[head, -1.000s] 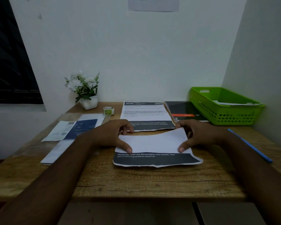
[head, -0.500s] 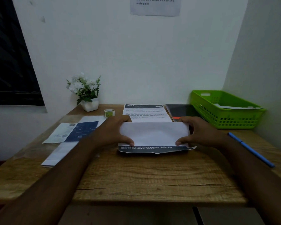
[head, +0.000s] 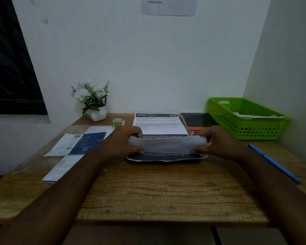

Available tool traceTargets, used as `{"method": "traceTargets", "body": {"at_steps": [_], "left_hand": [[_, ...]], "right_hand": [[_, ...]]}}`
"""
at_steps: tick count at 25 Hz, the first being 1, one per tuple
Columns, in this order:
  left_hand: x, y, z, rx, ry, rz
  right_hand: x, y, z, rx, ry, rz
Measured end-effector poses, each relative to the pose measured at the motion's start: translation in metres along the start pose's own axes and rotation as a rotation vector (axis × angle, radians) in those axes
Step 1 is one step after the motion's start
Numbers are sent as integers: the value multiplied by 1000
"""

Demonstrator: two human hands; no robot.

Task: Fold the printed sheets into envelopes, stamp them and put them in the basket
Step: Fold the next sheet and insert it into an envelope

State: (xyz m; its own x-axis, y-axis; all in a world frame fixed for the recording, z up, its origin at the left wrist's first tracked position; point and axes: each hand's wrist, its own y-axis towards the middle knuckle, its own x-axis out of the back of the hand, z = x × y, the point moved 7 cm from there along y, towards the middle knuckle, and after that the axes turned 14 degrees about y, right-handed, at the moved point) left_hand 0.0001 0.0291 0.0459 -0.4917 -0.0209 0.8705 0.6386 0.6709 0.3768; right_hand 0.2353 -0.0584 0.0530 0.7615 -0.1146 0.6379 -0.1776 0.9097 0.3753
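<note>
Printed sheet [head: 166,146] first: you have it at the middle of the wooden desk [head: 166,191], its dark printed strip lying on the wood along the near edge and its white flap bowed up over it. To your right, against the side wall, the green basket [head: 247,129] stands on the desk with some white paper [head: 254,116] already in it. To your left lie flat white and blue envelopes [head: 85,144], overlapping. Behind the fold a second sheet [head: 159,123] lies face up, with a dark notebook [head: 196,120] just beside it. A potted plant [head: 94,99] stands at the back wall. Your left hand [head: 120,144] pinches the left end of the flap and your right hand [head: 221,141] the right end, thumbs at the near edge and fingers curled over the far edge. A blue pen [head: 274,163] lies near your right forearm, and a small sticker roll [head: 118,122] sits between plant and second sheet
</note>
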Motion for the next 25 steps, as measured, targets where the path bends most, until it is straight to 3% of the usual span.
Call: {"method": "traceTargets", "body": {"at_steps": [7, 10, 13, 19, 25], "left_hand": [[-12, -4, 4, -33, -29, 225], [-16, -8, -2, -51, -70, 325], [-22, -6, -8, -56, -78, 293], [-33, -1, -17, -105, 142, 249], [-24, -6, -8, -66, 219, 297]], "right_hand": [[-15, -5, -6, -137, -33, 237], [-19, -7, -1, -168, 17, 214], [-36, -4, 4, -121, -87, 225], [-74, 9, 18, 35, -349, 248], [-33, -4, -7, -175, -282, 222]]}}
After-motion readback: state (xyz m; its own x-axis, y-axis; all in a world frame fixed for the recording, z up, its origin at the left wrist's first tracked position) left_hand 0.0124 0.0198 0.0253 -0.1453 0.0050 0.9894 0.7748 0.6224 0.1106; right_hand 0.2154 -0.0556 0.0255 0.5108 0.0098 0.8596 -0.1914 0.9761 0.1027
